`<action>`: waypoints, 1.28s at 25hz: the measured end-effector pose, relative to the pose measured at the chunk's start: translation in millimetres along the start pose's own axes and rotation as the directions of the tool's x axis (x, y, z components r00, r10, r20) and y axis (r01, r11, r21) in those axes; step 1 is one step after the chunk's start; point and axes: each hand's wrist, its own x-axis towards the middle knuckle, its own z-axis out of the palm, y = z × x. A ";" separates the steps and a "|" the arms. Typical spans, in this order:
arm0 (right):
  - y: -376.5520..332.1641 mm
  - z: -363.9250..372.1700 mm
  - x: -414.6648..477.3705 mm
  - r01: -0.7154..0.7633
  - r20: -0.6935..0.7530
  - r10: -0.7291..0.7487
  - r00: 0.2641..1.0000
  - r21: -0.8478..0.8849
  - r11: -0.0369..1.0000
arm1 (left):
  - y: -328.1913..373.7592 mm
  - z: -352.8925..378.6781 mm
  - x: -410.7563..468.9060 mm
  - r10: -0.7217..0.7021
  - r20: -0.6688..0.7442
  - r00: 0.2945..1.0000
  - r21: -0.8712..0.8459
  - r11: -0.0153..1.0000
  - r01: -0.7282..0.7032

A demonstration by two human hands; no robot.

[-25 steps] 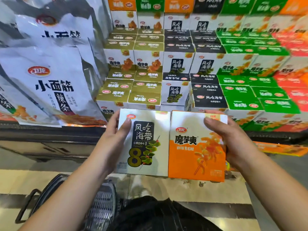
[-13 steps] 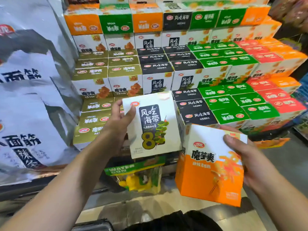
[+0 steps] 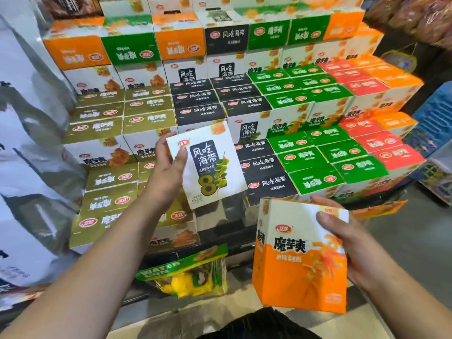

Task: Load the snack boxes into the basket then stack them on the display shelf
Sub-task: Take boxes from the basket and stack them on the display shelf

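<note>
While left hand (image 3: 168, 172) grips white box (image 3: 208, 167) at display shelf (image 3: 220, 104), right hand (image 3: 352, 245) orange box (image 3: 298, 260) below it, I judge stacking underway; next needs level seating on black-topped stack (image 3: 264, 167).

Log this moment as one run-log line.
left hand: holds black-label box, high | right hand: holds orange box, low | basket: not visible
</note>
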 end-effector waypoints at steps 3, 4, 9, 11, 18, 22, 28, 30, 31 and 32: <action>-1.6 -0.1 8.2 -0.029 0.015 0.029 0.999 0.013 0.999 | 1.6 10.0 5.1 0.041 -0.006 0.999 0.042 0.998 -0.041; -1.5 0.8 10.7 -0.036 0.019 0.036 0.999 0.022 0.999 | 1.1 11.8 7.7 0.059 0.000 0.998 0.053 0.997 -0.059; -0.7 2.0 22.5 -0.048 -0.010 0.049 0.999 0.040 0.998 | -5.2 12.1 20.0 0.052 0.111 0.992 0.079 0.995 -0.061; 0.5 1.8 24.8 -0.047 -0.014 0.048 0.999 0.045 0.998 | -8.3 11.3 21.0 0.041 0.128 0.991 0.097 0.994 -0.054; 9.9 -1.1 29.0 -0.074 -0.024 0.076 0.997 0.060 0.995 | -19.4 -1.7 23.7 0.030 0.107 0.994 0.323 0.944 -0.063; 11.7 0.0 28.6 -0.080 -0.017 0.081 0.997 0.045 0.996 | -25.1 -4.9 20.6 0.216 0.177 0.960 0.588 0.759 -0.279; 13.3 4.4 28.3 -0.094 0.009 0.093 0.996 0.043 0.995 | -38.5 -5.0 25.9 0.163 0.243 0.956 0.804 0.517 -0.293; 14.1 4.1 28.7 -0.099 0.012 0.098 0.995 0.036 0.994 | -40.8 -2.8 28.2 0.173 0.282 0.944 0.859 0.392 -0.329; 15.1 3.9 28.9 -0.097 0.011 0.097 0.995 0.034 0.995 | -41.4 -1.5 29.2 0.153 0.302 0.941 0.881 0.332 -0.337; 15.5 5.5 28.4 -0.097 0.006 0.097 0.995 0.027 0.995 | -40.8 0.0 30.0 0.124 0.311 0.942 0.898 0.285 -0.334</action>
